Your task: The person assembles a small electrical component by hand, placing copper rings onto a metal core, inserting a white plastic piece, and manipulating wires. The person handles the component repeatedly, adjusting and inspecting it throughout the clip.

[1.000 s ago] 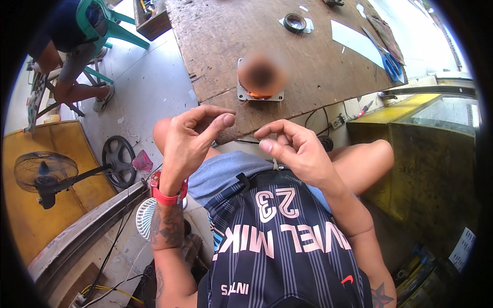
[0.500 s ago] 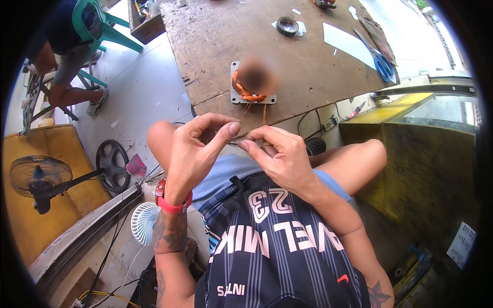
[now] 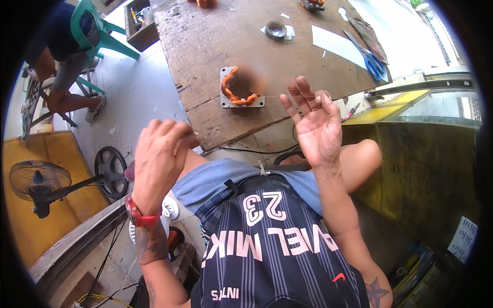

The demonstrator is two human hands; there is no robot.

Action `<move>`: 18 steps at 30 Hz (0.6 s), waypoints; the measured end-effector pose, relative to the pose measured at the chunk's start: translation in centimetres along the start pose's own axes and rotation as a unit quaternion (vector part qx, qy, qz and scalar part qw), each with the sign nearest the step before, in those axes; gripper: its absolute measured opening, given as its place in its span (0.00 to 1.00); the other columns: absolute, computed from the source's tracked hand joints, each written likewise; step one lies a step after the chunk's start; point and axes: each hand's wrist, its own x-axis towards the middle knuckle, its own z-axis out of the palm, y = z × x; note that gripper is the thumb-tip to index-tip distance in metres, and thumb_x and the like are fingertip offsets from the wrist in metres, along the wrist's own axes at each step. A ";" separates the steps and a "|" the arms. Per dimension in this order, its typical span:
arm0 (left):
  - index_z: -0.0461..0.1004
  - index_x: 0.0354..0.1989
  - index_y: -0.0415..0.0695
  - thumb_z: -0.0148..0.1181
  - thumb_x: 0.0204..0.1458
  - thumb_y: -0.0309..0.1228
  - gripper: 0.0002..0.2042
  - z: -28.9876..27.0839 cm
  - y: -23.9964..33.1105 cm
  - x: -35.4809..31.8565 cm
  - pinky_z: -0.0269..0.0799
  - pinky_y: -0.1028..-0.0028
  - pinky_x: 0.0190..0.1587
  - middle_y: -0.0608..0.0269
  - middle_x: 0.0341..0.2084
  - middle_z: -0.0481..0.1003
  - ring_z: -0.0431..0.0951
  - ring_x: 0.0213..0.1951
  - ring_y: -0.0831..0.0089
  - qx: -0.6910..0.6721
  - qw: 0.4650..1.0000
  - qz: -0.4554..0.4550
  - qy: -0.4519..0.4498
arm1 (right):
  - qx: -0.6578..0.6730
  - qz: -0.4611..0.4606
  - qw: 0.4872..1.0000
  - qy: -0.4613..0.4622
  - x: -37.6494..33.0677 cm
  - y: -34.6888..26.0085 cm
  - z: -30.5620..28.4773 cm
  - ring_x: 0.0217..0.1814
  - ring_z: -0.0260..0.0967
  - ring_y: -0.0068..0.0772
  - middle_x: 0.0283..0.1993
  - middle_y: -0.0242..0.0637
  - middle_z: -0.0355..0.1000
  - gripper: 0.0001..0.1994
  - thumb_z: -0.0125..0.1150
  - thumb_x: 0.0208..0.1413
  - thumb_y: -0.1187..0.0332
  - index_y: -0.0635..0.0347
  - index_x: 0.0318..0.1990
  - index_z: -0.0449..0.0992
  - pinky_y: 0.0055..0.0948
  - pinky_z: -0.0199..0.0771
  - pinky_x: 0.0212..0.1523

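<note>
A square metal motor part with orange copper windings (image 3: 239,97) sits near the table's front edge; a blurred patch hides its middle. A thin copper wire (image 3: 271,96) runs from it to the right. My right hand (image 3: 317,128) is raised, palm up, at the table's right front. Its thumb and index finger pinch together on the wire, while the other fingers stand apart. My left hand (image 3: 160,156), with a red watch on the wrist, hangs left of the table corner, its back toward me. Its fingers are curled, and whatever they hold is hidden.
On the wooden table (image 3: 205,51) lie a tape roll (image 3: 276,31), white paper (image 3: 334,46), blue-handled scissors (image 3: 374,66) and other wound parts (image 3: 313,5). A fan (image 3: 40,179) stands at left. Behind it, a person sits by a green chair (image 3: 105,36).
My hands have moved apart from together over my lap. The right rose to the right, drawing the wire sideways; the left went left and turned its back toward me. The view shifted slightly.
</note>
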 end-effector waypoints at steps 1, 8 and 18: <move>0.80 0.37 0.42 0.70 0.57 0.32 0.08 -0.7 0.5 0.2 0.72 0.64 0.44 0.59 0.34 0.79 0.77 0.40 0.62 0.016 0.999 -0.008 0.045 | -0.025 -0.011 1.000 0.014 0.3 0.0 0.3 0.60 0.76 0.42 0.50 0.46 0.79 0.05 0.49 0.74 0.64 0.53 0.47 0.68 0.51 0.70 0.71; 0.73 0.30 0.45 0.75 0.55 0.39 0.15 4.2 7.6 3.3 0.69 0.64 0.32 0.65 0.25 0.78 0.73 0.23 0.64 -0.207 0.971 -0.062 0.098 | -0.622 -0.211 0.754 -0.006 1.3 0.5 3.8 0.28 0.69 0.26 0.29 0.31 0.69 0.16 0.57 0.73 0.54 0.59 0.51 0.68 0.38 0.80 0.42; 0.82 0.44 0.49 0.75 0.51 0.29 0.13 6.0 2.3 1.7 0.68 0.67 0.38 0.73 0.28 0.81 0.74 0.29 0.71 -0.060 0.989 0.059 0.124 | -0.394 0.253 0.883 -0.015 -1.6 0.2 2.6 0.28 0.62 0.10 0.27 0.20 0.66 0.14 0.58 0.74 0.60 0.60 0.56 0.75 0.15 0.63 0.29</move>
